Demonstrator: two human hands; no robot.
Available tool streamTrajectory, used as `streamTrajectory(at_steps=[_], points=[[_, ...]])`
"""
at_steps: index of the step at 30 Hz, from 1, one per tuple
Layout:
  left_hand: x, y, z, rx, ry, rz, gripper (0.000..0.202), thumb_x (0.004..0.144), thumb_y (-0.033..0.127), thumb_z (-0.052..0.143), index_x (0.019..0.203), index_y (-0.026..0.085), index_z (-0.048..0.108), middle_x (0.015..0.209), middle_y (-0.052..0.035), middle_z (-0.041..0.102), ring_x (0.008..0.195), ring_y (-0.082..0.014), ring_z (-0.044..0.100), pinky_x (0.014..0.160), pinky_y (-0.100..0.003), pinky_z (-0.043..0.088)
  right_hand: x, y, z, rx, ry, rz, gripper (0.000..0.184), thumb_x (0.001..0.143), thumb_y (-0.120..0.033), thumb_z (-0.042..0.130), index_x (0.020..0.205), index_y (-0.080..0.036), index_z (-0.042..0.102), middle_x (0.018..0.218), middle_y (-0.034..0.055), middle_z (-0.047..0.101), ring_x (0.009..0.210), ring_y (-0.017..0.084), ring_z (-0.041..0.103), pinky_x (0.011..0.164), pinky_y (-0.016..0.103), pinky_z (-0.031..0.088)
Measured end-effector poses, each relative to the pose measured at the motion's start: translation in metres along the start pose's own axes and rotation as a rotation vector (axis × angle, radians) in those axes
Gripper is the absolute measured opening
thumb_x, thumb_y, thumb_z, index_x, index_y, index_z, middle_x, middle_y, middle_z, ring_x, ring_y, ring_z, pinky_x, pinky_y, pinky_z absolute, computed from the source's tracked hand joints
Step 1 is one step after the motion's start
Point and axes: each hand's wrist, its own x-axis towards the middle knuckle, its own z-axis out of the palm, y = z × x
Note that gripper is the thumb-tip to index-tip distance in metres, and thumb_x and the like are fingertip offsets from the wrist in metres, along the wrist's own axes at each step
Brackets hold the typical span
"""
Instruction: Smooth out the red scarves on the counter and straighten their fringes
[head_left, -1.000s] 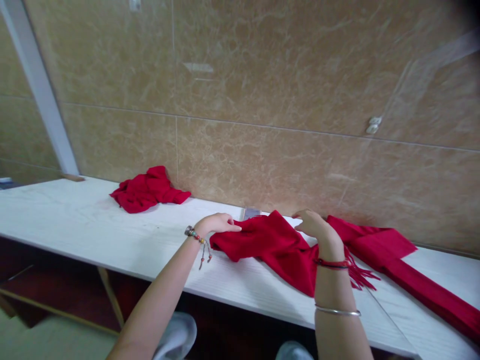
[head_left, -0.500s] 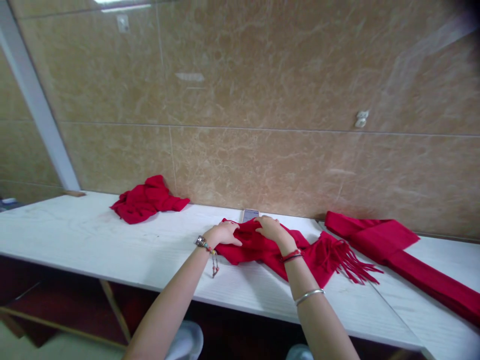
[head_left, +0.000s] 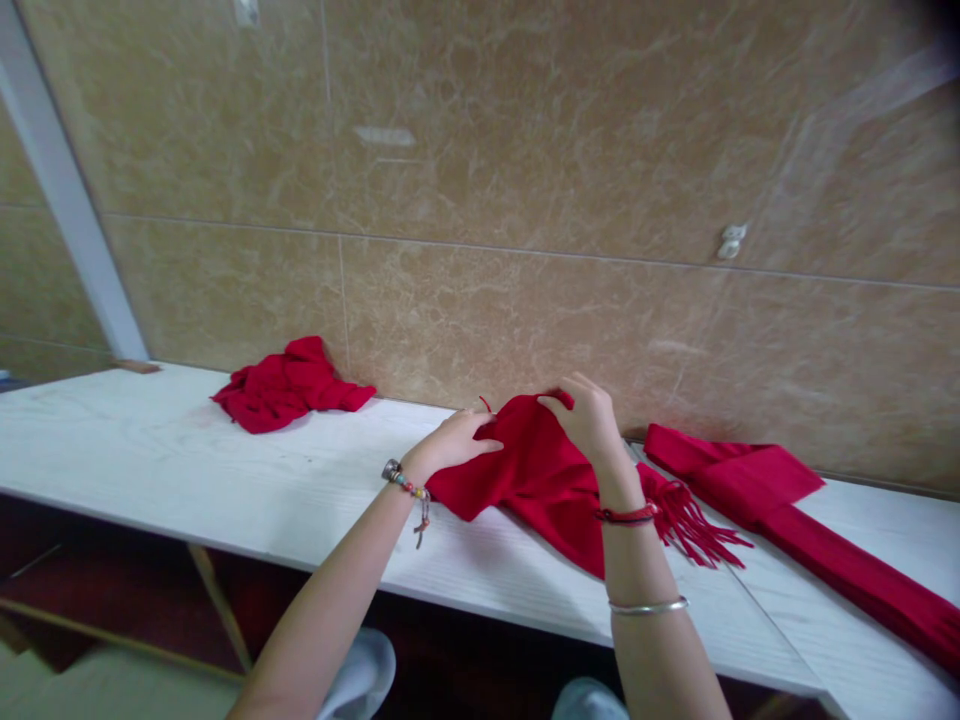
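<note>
White countertop (head_left: 150, 450) backs straight onto the brown tiled wall (head_left: 525, 150), so the far side is tight. Far left on top: small brown strip (head_left: 136, 366), then a crumpled red cloth (head_left: 289, 390) by the wall, well apart from the hands. Right: second red scarf (head_left: 780, 500), folded lengthwise, one end turned across itself, tail running off toward the near right. White fitting (head_left: 731, 241) on the wall above it. Below the top, open shelf compartments (head_left: 112, 590); too dark to read contents. Red scarf (head_left: 555, 480) in work is mid-counter in front of the person, bunched, far edge lifted. Long axis runs left to right, slightly skewed, right end nearer the person; fringe (head_left: 697, 525) points right and a bit toward the near edge, just beside the folded one. Right wrist blocks part of it. Right hand (head_left: 585, 415): thumb and fingers pinched on the raised far edge. Left hand (head_left: 457, 440): at the left end, thumb apart from fingers, touching cloth; can't tell if it's gripping.
</note>
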Motion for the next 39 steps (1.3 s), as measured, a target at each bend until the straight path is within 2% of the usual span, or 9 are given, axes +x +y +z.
streamTrajectory(at_steps=[9,16,18,21,24,28,32,35,39], points=[[-0.006,0.017,-0.018,-0.401,0.111,0.008,0.030,0.076,0.044,0.055,0.089,0.016,0.053,0.084,-0.0006,0.058,0.077,-0.0151,0.053,0.070,-0.025,0.042,0.002,-0.017,-0.003,0.083,0.214,0.087,0.011,0.075,-0.026,0.053,0.067,-0.021,0.057,0.076,0.0023,0.050,0.073,0.016,0.050,0.070,0.030,0.043],[-0.015,-0.016,-0.039,-0.344,0.013,-0.001,0.026,0.072,0.040,0.059,0.077,0.016,0.051,0.074,0.0027,0.052,0.071,-0.0122,0.049,0.066,-0.023,0.039,-0.001,0.017,-0.024,-0.008,0.577,0.355,0.013,0.073,-0.030,0.053,0.073,-0.018,0.057,0.080,0.0051,0.051,0.081,0.019,0.050,0.077,0.036,0.042],[-0.016,-0.024,-0.039,-0.390,-0.015,0.000,0.025,0.073,0.040,0.057,0.080,0.016,0.051,0.074,0.0029,0.052,0.070,-0.0119,0.049,0.065,-0.023,0.039,-0.006,0.034,-0.027,-0.092,0.500,0.440,0.012,0.071,-0.029,0.054,0.070,-0.017,0.058,0.077,0.0058,0.052,0.081,0.021,0.050,0.078,0.039,0.042],[-0.013,-0.024,-0.037,-0.369,0.029,0.017,0.023,0.075,0.038,0.054,0.078,0.016,0.052,0.073,0.0030,0.052,0.068,-0.0117,0.049,0.064,-0.024,0.039,-0.012,0.043,-0.023,-0.149,0.178,0.451,0.009,0.070,-0.026,0.056,0.066,-0.018,0.059,0.074,0.0062,0.053,0.084,0.024,0.051,0.080,0.043,0.040],[-0.011,-0.011,-0.036,-0.274,0.116,0.036,0.017,0.076,0.033,0.054,0.076,0.016,0.053,0.072,0.0024,0.053,0.068,-0.0121,0.049,0.064,-0.024,0.038,-0.011,0.024,-0.009,0.005,-0.151,0.244,0.014,0.072,-0.027,0.057,0.082,-0.019,0.064,0.089,0.0084,0.058,0.094,0.024,0.051,0.086,0.043,0.040],[-0.012,0.006,-0.039,-0.256,0.084,0.142,0.008,0.073,0.023,0.057,0.074,0.016,0.055,0.076,0.0014,0.055,0.071,-0.0122,0.051,0.068,-0.025,0.040,-0.006,-0.018,0.018,0.267,-0.399,-0.013,0.030,0.078,-0.028,0.054,0.107,-0.021,0.060,0.118,0.0104,0.051,0.112,0.022,0.045,0.097,0.039,0.035],[-0.015,0.004,-0.043,-0.240,0.027,0.160,0.003,0.071,0.017,0.058,0.072,0.016,0.056,0.075,0.0013,0.056,0.073,-0.0124,0.052,0.071,-0.025,0.040,-0.003,-0.034,0.029,0.424,-0.676,-0.089,0.019,0.080,-0.021,0.051,0.093,-0.020,0.065,0.115,0.0077,0.054,0.110,0.020,0.049,0.096,0.038,0.036],[-0.018,-0.004,-0.045,-0.206,0.029,0.142,0.002,0.071,0.017,0.058,0.073,0.016,0.057,0.074,0.0015,0.057,0.072,-0.0123,0.051,0.070,-0.024,0.040,-0.005,-0.030,0.026,0.531,-0.789,-0.098,0.018,0.081,-0.027,0.051,0.091,-0.019,0.065,0.112,0.0073,0.057,0.106,0.020,0.052,0.096,0.038,0.036],[-0.022,-0.008,-0.048,-0.179,0.013,0.151,0.002,0.072,0.018,0.058,0.073,0.016,0.058,0.074,0.0017,0.056,0.072,-0.0121,0.051,0.070,-0.024,0.039,-0.008,-0.025,0.031,0.576,-0.787,-0.045,0.033,0.079,-0.037,0.056,0.107,-0.019,0.060,0.118,0.0086,0.055,0.111,0.023,0.048,0.098,0.041,0.034]])
